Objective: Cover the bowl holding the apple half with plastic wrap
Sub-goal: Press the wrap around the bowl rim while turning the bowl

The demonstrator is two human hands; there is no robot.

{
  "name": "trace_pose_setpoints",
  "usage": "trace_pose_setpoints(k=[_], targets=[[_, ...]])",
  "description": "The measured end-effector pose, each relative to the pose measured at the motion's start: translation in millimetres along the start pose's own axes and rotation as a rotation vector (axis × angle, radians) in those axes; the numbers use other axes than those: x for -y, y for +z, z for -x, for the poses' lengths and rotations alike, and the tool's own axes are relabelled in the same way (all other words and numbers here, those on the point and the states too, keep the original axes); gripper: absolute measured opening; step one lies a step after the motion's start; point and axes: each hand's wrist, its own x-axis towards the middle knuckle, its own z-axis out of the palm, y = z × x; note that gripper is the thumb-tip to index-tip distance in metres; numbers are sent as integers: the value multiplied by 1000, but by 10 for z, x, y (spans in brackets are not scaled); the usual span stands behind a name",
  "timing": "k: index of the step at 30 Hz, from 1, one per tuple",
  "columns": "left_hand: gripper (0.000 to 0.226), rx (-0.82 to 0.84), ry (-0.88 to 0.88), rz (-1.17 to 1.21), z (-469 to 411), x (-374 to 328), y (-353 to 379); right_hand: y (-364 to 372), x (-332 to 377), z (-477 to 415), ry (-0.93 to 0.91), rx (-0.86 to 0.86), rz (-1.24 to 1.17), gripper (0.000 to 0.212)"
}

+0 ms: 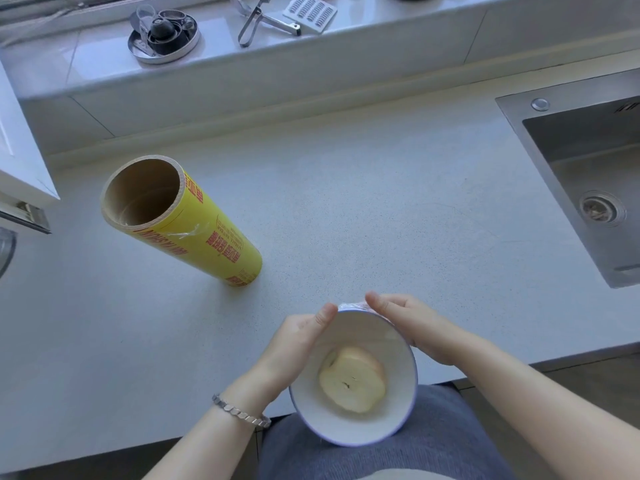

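A white bowl with a thin blue rim is held at the counter's near edge, tilted toward me. An apple half lies inside, cut face up. Clear plastic wrap is stretched over the bowl, bunched at the far rim. My left hand presses against the bowl's left side, thumb on the rim. My right hand cups the right side, fingers on the wrap at the far rim. A yellow plastic wrap roll stands upright on the counter to the left, apart from both hands.
A steel sink is set into the counter at the right. On the raised ledge behind lie a round metal tin with small parts, tongs and a grater. A white cabinet edge juts in at the left.
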Motion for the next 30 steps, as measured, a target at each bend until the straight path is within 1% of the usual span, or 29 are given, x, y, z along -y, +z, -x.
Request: trace_pose_setpoints(k=[1,3,6,9,11,13,14,16,19,21,25,26,28,30], targets=[[82,-15,23,-12,-10,23,12,-21,16,-19,4,-18,-4,32],[86,-38,61,-46,-29,47,35,-53,55,-63,23,-43,32,20],[85,-53,69,-86,-33,48,33,-104,120,-123,47,-23,98,16],[87,-59,92,-96,-28,34,26,-123,203,-171,-50,-37,57,12],[88,-38,115,-77,-46,30,17,-103,241,-198,-121,14,-51,12],[83,-1,118,-57,-46,21,2,-52,265,-225,-141,97,-199,17],[80,11,109,-52,-45,22,-10,-27,275,-241,-138,114,-232,18],[73,16,103,-65,-28,15,-34,21,279,-280,-127,97,-251,23],[61,-5,132,-102,-10,2,-55,90,271,-323,-112,-8,-267,26],[61,-16,144,-108,6,9,-54,116,259,-339,-83,-86,-229,26],[59,-22,164,-116,37,25,-21,107,219,-344,23,-246,26,27],[61,-12,168,-116,35,28,-13,102,205,-340,37,-271,86,27],[72,16,167,-114,26,49,-8,97,175,-332,77,-293,196,28],[82,27,166,-126,32,73,-8,90,152,-327,150,-294,303,28]])
